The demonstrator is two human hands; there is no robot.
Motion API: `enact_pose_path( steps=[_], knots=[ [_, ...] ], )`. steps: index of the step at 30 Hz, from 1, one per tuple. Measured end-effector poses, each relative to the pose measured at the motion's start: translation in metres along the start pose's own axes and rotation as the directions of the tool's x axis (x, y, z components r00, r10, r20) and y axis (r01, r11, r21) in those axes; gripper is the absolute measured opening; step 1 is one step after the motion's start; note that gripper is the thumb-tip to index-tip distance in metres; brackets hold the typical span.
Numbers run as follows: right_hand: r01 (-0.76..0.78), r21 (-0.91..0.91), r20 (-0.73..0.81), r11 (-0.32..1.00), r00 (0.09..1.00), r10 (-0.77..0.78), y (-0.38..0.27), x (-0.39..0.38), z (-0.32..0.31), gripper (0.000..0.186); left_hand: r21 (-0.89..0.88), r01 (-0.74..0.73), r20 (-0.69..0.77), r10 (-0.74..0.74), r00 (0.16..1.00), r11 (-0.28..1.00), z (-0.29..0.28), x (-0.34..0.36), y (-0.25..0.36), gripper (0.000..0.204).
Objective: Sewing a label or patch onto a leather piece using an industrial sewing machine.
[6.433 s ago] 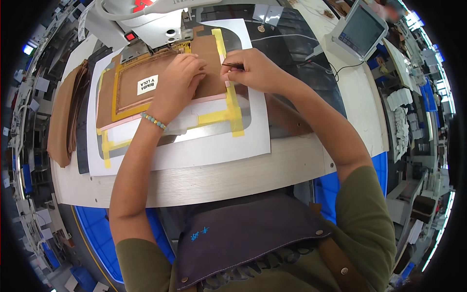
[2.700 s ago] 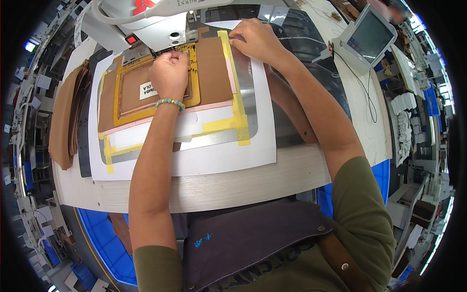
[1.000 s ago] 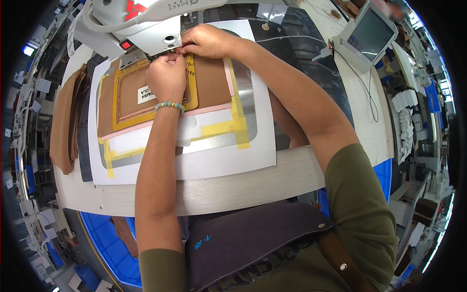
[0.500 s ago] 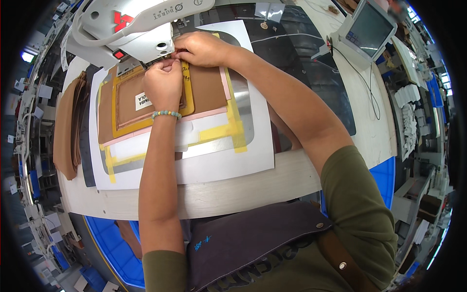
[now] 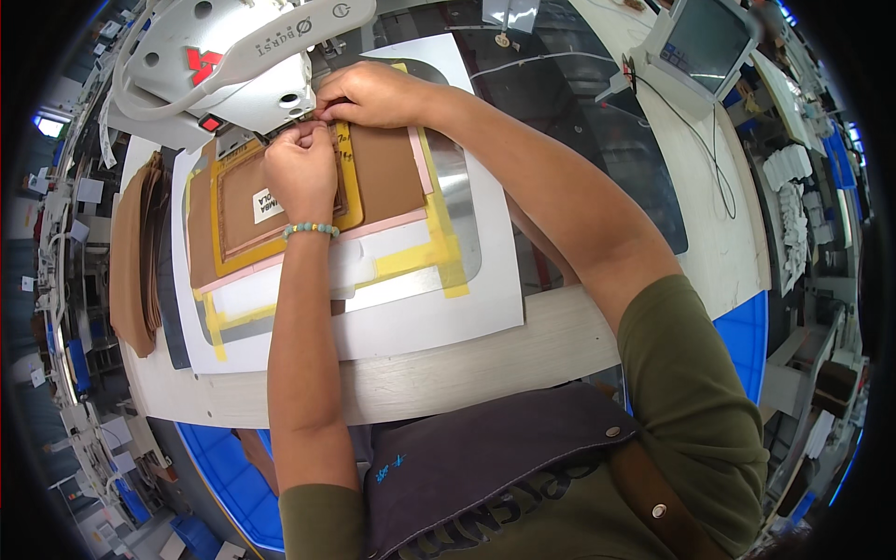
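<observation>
Both hands are brought together at the far edge of the table (image 5: 448, 387), right under the head of the white sewing machine (image 5: 224, 65). The left hand (image 5: 301, 170) is laid on the brown leather piece (image 5: 245, 201) inside the yellow frame (image 5: 347, 196), its fingers (image 5: 303, 133) bent and pinched on something too small to be made out. The right hand (image 5: 369, 93) is set just beside it, fingertips closed at the same spot. A white board (image 5: 439, 313) is spread beneath. More brown leather pieces (image 5: 131, 271) are stacked near the left edge.
</observation>
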State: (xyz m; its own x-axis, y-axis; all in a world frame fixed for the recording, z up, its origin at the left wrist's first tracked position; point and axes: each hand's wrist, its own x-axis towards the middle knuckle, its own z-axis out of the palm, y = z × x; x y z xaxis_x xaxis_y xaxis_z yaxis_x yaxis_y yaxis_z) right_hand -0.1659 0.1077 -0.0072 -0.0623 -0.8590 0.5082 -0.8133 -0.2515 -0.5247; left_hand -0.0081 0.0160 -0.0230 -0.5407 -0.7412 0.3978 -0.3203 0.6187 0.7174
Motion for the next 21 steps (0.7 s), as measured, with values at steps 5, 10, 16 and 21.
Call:
enact_pose_path(
  steps=[5, 10, 16, 21],
  knots=[
    [0.002, -0.012, -0.008, 1.000, 1.000, -0.002, 0.003, 0.001, 0.002, 0.016, 0.048, -0.002, -0.001, 0.002, 1.000, 0.999, -0.001, -0.001, 0.005, 0.022],
    [-0.016, -0.056, -0.016, 0.998, 1.000, 0.015, -0.001, 0.001, 0.004, 0.013, 0.083, 0.001, -0.004, -0.001, 1.000, 0.997, -0.004, -0.001, 0.006, 0.022],
    [0.018, -0.113, -0.048, 0.993, 0.999, -0.024, -0.004, -0.003, 0.004, 0.016, 0.100, 0.010, 0.002, -0.011, 1.000, 0.995, -0.004, -0.003, 0.012, 0.023],
    [0.040, -0.130, -0.064, 0.991, 0.997, -0.048, -0.004, -0.002, 0.006, 0.017, 0.078, -0.009, 0.001, 0.008, 1.000, 0.997, -0.004, -0.001, 0.007, 0.024]
  ],
)
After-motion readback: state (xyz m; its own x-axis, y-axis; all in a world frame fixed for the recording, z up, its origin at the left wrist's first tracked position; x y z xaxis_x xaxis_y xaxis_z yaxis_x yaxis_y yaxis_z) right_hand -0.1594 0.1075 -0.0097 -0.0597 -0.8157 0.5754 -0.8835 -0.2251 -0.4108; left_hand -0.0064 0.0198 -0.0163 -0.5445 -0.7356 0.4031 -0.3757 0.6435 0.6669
